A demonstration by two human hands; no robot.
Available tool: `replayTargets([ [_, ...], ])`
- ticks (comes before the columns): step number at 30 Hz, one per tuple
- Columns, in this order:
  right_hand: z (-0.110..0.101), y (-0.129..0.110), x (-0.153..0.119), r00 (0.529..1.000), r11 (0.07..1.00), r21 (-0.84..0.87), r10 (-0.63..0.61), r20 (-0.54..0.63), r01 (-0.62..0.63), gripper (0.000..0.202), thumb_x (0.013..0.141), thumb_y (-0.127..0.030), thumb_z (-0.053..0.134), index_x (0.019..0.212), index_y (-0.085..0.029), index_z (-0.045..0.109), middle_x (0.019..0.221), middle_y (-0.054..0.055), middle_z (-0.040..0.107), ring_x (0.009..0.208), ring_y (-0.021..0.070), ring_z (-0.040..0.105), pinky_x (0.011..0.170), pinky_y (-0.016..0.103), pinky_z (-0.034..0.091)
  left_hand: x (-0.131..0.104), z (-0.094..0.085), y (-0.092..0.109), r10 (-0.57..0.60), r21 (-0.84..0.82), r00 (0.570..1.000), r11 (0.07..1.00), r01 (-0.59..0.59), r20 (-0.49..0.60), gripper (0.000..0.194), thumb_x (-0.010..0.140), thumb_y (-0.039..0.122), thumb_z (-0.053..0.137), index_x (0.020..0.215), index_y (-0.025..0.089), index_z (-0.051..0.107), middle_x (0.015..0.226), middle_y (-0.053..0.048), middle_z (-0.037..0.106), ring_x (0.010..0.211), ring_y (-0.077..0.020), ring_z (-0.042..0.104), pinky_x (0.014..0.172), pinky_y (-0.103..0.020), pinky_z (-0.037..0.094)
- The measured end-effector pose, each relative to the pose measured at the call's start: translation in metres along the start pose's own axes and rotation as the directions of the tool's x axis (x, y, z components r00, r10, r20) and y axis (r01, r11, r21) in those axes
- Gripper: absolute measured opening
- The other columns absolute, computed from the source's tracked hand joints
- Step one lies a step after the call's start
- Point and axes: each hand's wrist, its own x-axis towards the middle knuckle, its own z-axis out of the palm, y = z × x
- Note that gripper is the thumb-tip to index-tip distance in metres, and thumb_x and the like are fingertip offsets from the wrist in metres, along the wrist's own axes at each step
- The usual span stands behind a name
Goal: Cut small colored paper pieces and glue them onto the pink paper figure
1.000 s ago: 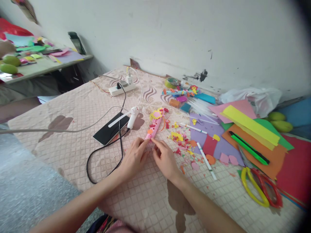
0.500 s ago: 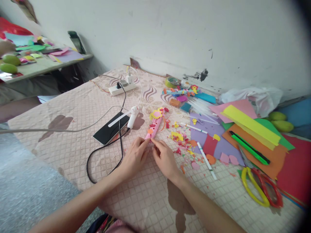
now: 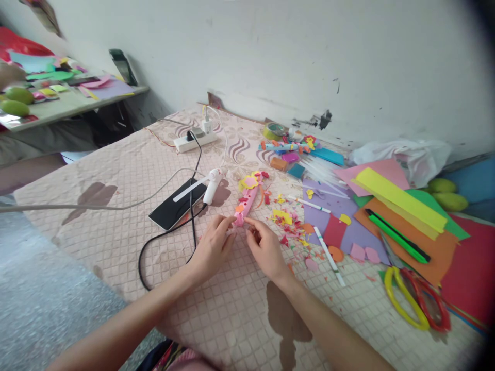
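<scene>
A pink craft strip (image 3: 251, 198), apparently paper or foam, lies on the table in front of me, with a yellow-and-pink flower (image 3: 248, 181) at its far end and red and orange bits along it. My left hand (image 3: 212, 248) has its fingertips closed at the left edge of the strip's near end. From the other side, my right hand (image 3: 267, 252) touches the same end with its index finger, the other fingers curled. A small pink piece (image 3: 240, 220) shows between the fingertips. A white glue gun (image 3: 212, 188) rests beyond my left hand, beside a black phone (image 3: 166, 210).
Black cable (image 3: 139, 263) loops left of my hands. A power strip (image 3: 195, 141) stands farther back. To the right lie paper scraps (image 3: 284, 216), white pens (image 3: 328, 256), coloured sheets (image 3: 406, 242), a green cutter (image 3: 398, 237) and scissors (image 3: 415, 299). Another person's hand (image 3: 11, 74) shows far left.
My hands have drawn slightly apart at the strip's near end, the right one shifting a little to the right. More of the pink end now shows between my fingertips.
</scene>
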Motion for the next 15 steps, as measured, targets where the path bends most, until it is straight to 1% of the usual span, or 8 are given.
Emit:
replayTargets([
  [7,0.001,0.0007,0.0018,1.0,1.0,-0.011,-0.023,-0.006,0.023,0.035,0.08,-0.012,0.045,0.111,-0.018,0.06,0.093,0.008,0.067,0.078,0.0178,0.061,0.072,0.031,0.05,0.0012,0.0028,-0.0025,0.033,0.009,0.999,0.999,-0.033,0.002,0.034,0.088,0.017,0.04,0.121,0.018,0.045,0.103,-0.01,0.049,0.095,-0.0195,0.052,0.085,-0.039,0.046],
  [11,0.0018,0.0008,0.0022,0.999,0.999,-0.002,-0.046,-0.006,0.046,0.036,0.08,-0.012,0.046,0.112,-0.019,0.061,0.096,0.008,0.067,0.08,0.0182,0.062,0.073,0.032,0.05,0.0043,0.0032,-0.0037,0.059,-0.007,0.998,0.998,-0.059,-0.019,0.032,0.088,0.017,0.041,0.119,0.019,0.048,0.1,-0.009,0.05,0.093,-0.0194,0.052,0.083,-0.039,0.047],
  [15,0.0022,0.0003,0.0011,0.998,0.998,-0.005,-0.055,0.001,0.055,0.036,0.08,-0.011,0.046,0.112,-0.019,0.06,0.098,0.008,0.067,0.085,0.0187,0.062,0.077,0.033,0.05,0.0059,0.0029,-0.0029,0.043,-0.016,0.999,0.999,-0.043,-0.003,0.032,0.088,0.017,0.04,0.119,0.018,0.048,0.1,-0.009,0.05,0.093,-0.0189,0.052,0.083,-0.037,0.047],
])
